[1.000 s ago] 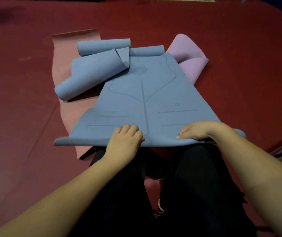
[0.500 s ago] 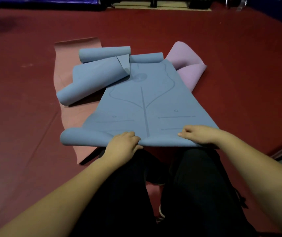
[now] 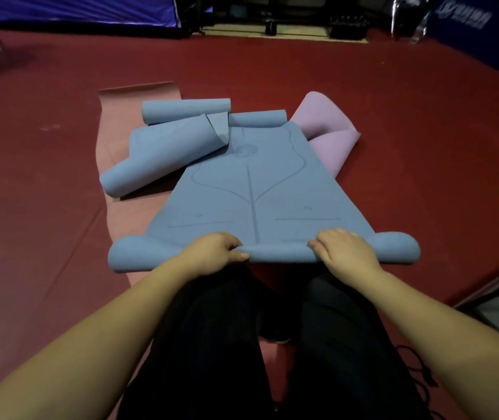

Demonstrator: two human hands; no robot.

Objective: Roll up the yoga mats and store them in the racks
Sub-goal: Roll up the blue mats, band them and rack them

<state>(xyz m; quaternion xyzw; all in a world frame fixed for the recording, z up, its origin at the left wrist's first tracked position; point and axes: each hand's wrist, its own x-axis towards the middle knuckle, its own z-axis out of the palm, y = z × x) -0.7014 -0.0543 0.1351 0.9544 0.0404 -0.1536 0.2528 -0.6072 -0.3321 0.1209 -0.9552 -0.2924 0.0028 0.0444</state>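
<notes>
Blue foam fills the middle of the view: a blue mat point(image 3: 251, 192) lies stretched away from the person, its near end curled into a low roll. The left hand point(image 3: 212, 253) has its grip pinched on that roll, thumb underneath and fingers curled over the top. The right hand point(image 3: 345, 253) holds the same roll just beside it, fingers curled over the edge; its thumb is hidden. Between the two hands the roll is tight; outside each hand it bulges loosely.

Beyond the hands, faint printed lines mark the mat: a centre stripe, short bars, small circles and a round emblem near the far end, too dim to read. The far end is curled as well. Left of and beyond the left hand a second blue mat point(image 3: 163, 153) lies partly rolled, one corner folded back. Under both lies a pink mat point(image 3: 130, 116), mostly covered. Beyond the right hand a purple mat point(image 3: 327, 137) lies folded, half hidden behind the blue one.

All rest on the red floor point(image 3: 424, 147). At the far right a dark blue banner point(image 3: 466, 19) carries pale writing, blurred and unreadable. A dark frame point(image 3: 496, 286) is cut off at the right edge. Black trousers point(image 3: 272, 359) fill the bottom of the view.
</notes>
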